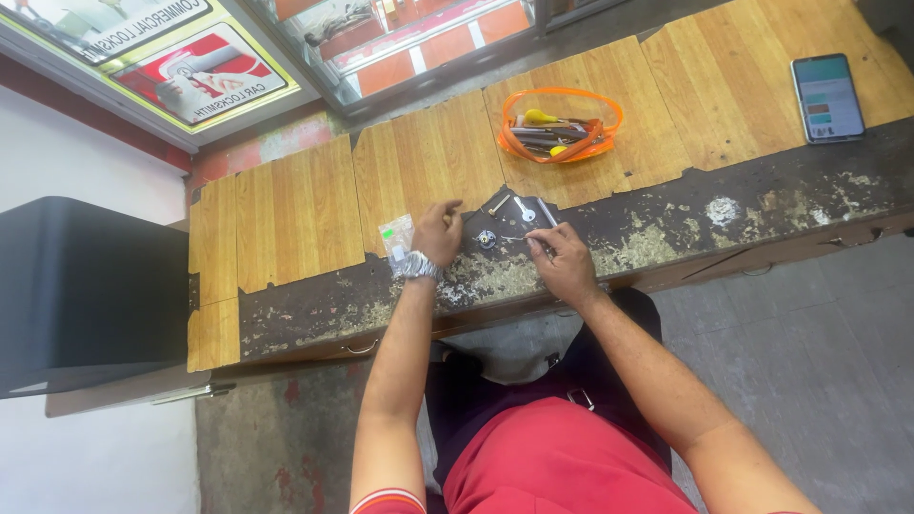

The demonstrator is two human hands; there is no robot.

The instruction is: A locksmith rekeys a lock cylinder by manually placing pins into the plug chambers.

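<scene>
Nearest my view is the lap in red cloth (552, 457), and from it both forearms reach up to the worn edge of the wooden workbench (295, 219). My right hand (564, 262) pinches a thin metal pick (519, 238) between thumb and fingertips, closed narrowly on it, its tip aimed at a small round lock part (486, 238) lying on the dark strip of the bench between my hands. My left hand (438, 231), a metal watch (415, 266) at its wrist, curls loosely beside that part; I cannot tell whether it grips anything.

To work this well, I judge the left fingers should pin the part flat so it cannot roll, while the pick goes in gently, wrist resting on the bench.

An orange-rimmed clear pouch (562, 124) lies further back, holding several hand tools, one with a yellow handle. A small clear bag (396, 233) sits just left of my left hand, contents unclear. A smartphone (827, 97) lies far right.
</scene>
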